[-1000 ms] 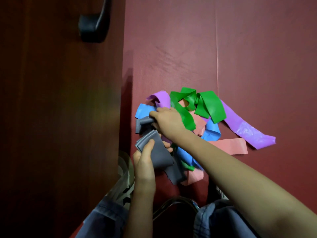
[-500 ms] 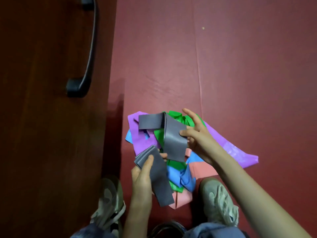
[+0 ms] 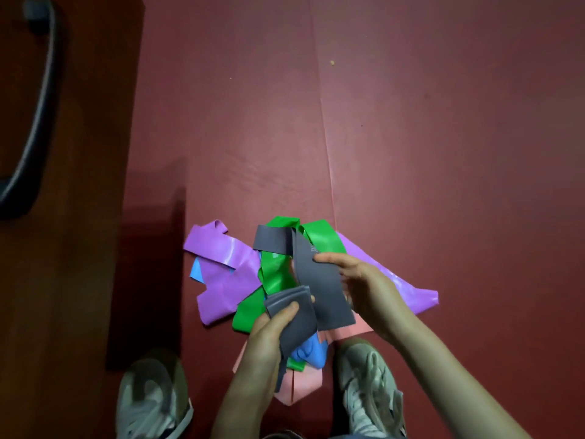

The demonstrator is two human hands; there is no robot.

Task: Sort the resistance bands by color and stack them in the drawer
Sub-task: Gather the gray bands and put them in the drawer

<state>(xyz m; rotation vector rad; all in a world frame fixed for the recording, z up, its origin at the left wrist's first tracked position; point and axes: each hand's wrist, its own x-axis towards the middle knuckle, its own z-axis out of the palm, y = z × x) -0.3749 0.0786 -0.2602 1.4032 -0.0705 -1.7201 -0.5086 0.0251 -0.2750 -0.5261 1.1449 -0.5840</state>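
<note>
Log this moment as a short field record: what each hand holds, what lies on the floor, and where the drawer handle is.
left hand: grip closed on a folded stack of grey rubber resistance band
right hand: pinching a long grey band strip, lifted over the pile
floor pile: shiny purple bands, green bands, blue band, pink band
surface: dark red floor
drawer handle: dark curved bar, upper left on brown wooden front
feet: pale sneakers either side of the pile

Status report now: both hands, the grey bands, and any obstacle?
Left hand pinching folded grey bands. Right hand holding one long grey band. Purple, green, blue, pink bands on floor underneath. Drawer not visible.
</note>
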